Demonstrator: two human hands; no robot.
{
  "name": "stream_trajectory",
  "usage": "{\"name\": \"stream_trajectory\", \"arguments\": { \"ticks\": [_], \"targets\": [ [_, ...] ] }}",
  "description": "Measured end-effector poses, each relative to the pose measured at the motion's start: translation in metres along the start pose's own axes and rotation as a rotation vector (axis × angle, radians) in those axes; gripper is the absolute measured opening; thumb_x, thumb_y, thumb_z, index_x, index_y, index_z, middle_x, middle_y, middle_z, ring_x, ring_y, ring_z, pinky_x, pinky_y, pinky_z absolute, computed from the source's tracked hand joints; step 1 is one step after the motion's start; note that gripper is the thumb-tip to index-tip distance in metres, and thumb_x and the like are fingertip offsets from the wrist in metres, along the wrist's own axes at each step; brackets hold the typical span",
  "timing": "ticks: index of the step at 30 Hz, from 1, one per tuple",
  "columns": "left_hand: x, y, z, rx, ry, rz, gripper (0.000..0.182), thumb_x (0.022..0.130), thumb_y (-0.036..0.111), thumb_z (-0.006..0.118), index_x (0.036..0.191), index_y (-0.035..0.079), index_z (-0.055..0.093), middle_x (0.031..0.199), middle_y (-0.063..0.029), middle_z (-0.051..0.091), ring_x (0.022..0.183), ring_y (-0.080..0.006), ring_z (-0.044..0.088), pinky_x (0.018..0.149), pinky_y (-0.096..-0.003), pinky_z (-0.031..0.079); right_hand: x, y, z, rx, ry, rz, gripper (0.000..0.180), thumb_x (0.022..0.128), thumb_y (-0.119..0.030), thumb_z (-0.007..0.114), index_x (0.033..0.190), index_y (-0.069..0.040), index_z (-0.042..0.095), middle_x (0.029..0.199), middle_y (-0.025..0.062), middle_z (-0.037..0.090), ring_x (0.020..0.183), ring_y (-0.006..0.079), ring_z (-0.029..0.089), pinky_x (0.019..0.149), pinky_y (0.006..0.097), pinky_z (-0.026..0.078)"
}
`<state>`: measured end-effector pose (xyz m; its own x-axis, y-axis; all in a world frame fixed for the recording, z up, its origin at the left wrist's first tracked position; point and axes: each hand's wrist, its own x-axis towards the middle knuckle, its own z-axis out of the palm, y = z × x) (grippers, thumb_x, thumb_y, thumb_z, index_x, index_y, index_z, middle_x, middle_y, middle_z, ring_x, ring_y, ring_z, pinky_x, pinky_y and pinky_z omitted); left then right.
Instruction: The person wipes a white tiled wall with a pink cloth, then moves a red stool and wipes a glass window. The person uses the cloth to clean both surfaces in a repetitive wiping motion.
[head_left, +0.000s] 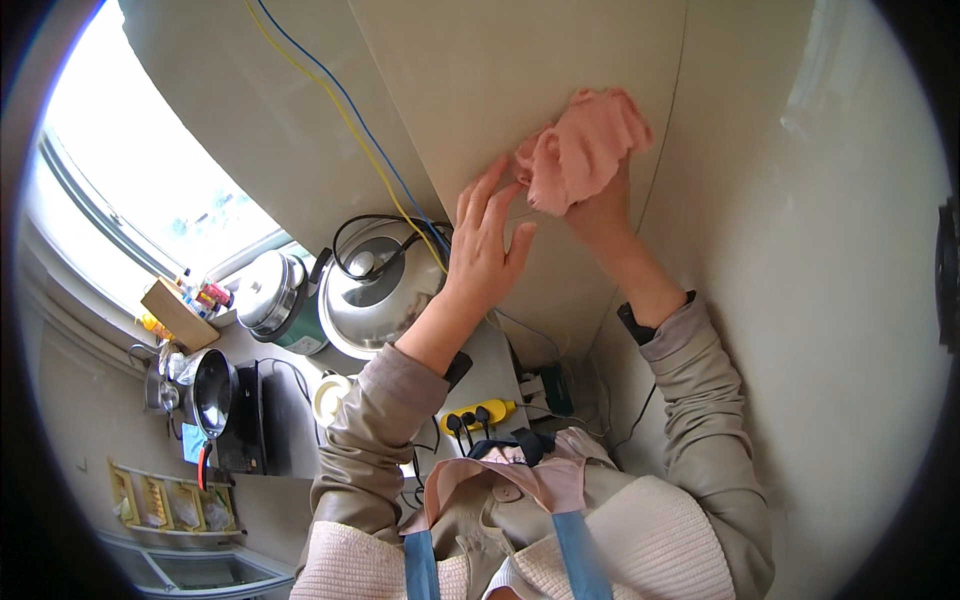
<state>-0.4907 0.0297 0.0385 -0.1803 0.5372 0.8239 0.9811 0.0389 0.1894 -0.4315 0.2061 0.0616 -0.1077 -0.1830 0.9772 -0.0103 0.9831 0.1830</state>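
Observation:
A crumpled pink cloth (589, 150) lies against the beige wall surface (480, 67), near the seam at the corner. My right hand (606, 206) is behind and below the cloth; its fingers are hidden by the folds, and the cloth is bunched over them. Just left of the cloth is my left hand (487, 236), its fingers spread and fingertips near the cloth's edge, holding nothing. Whether those fingertips touch the wall or the cloth is hard to tell. A yellow and a blue cable (352, 112) run down the wall to the left of my hands.
Below left stand a large lidded steel pan (367, 315), a green pot with a steel lid (266, 296) and a frying pan (214, 390) beside a black cooktop (251, 427). A yellow power strip (478, 415) with black plugs lies near my body. A window (165, 165) is at left.

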Motion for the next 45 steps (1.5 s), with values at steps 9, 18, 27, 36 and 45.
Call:
{"name": "stream_trajectory", "arguments": {
  "ticks": [9,18,27,36,45],
  "targets": [
    [0.005,0.001,-0.013,0.033,0.034,-0.014,0.043,0.086,0.018,0.061,0.124,0.001,0.05,0.141,-0.0199,0.039,0.124,-0.0406,0.041,0.103,-0.0469,0.036,0.065,0.046,0.01,0.115,0.108,0.311,0.046,0.074,-0.022,0.069,0.117,-0.011,0.057,0.117,0.0102,0.056,0.112,0.036,0.047,0.093,0.0487,0.032],
    [0.012,0.001,-0.026,0.027,0.043,-0.024,0.042,0.085,0.012,0.058,0.124,0.001,0.05,0.142,-0.0201,0.039,0.127,-0.0397,0.039,0.106,-0.0469,0.032,0.067,0.02,0.006,0.048,0.031,0.159,0.057,0.076,-0.029,0.071,0.125,-0.011,0.05,0.125,0.0116,0.051,0.121,0.0343,0.042,0.098,0.0486,0.027],
    [0.016,-0.004,-0.038,0.053,0.073,-0.008,0.041,0.089,0.021,0.058,0.124,0.001,0.05,0.143,-0.0194,0.037,0.126,-0.0408,0.039,0.104,-0.0473,0.034,0.113,0.048,0.009,0.215,0.098,0.345,0.045,0.075,-0.024,0.069,0.115,-0.009,0.056,0.113,0.0099,0.057,0.111,0.0336,0.049,0.093,0.0483,0.035],
    [0.022,-0.004,-0.04,0.045,0.066,-0.014,0.042,0.089,0.02,0.058,0.125,0.002,0.05,0.144,-0.0184,0.036,0.127,-0.0402,0.038,0.104,-0.047,0.035,0.13,0.024,-0.003,0.146,0.266,0.089,0.029,0.074,-0.014,0.067,0.102,-0.013,0.061,0.102,0.0071,0.061,0.102,0.0312,0.054,0.086,0.0471,0.038],
    [0.025,-0.004,-0.046,0.012,0.087,0.0,0.044,0.085,0.015,0.061,0.124,0.001,0.049,0.143,-0.0193,0.037,0.127,-0.0407,0.039,0.103,-0.0466,0.036,0.157,0.03,0.0,0.246,0.081,0.181,0.019,0.074,-0.014,0.065,0.092,-0.011,0.061,0.091,0.0066,0.06,0.099,0.0268,0.054,0.086,0.0422,0.04]
  ]
}}
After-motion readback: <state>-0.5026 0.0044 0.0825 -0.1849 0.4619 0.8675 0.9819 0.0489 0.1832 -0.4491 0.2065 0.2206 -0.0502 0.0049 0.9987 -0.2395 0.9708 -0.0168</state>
